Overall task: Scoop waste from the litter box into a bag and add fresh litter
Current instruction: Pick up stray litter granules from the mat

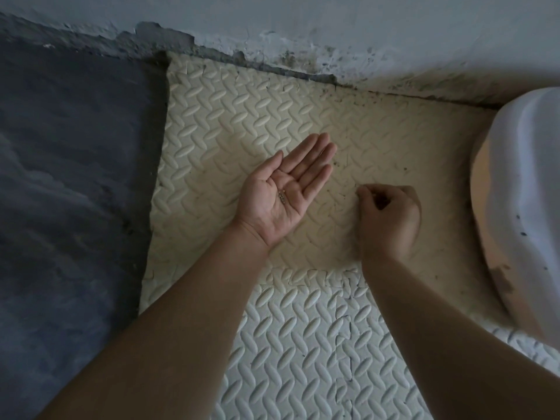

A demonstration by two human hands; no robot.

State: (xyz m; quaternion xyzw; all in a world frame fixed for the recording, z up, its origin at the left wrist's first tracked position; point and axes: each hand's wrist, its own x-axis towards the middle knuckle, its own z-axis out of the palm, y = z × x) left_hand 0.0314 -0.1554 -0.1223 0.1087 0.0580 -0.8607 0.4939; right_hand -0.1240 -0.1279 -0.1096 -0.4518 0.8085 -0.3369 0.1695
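My left hand [280, 192] lies palm up over the cream foam mat [242, 116], fingers straight. A few small dark litter bits [282, 196] rest in its palm. To its right, my right hand [389, 218] hovers low over the mat with its fingers curled and thumb and forefinger tips pressed together. Anything pinched between them is too small to see. The white litter box [521, 207] shows only as a curved, soiled wall at the right edge. Its inside is hidden.
Dark specks lie scattered on the mat near the wall and the box. A second white foam mat [303, 359] joins in front. Bare grey floor [69, 177] lies to the left, and a stained, peeling wall [333, 31] runs along the back.
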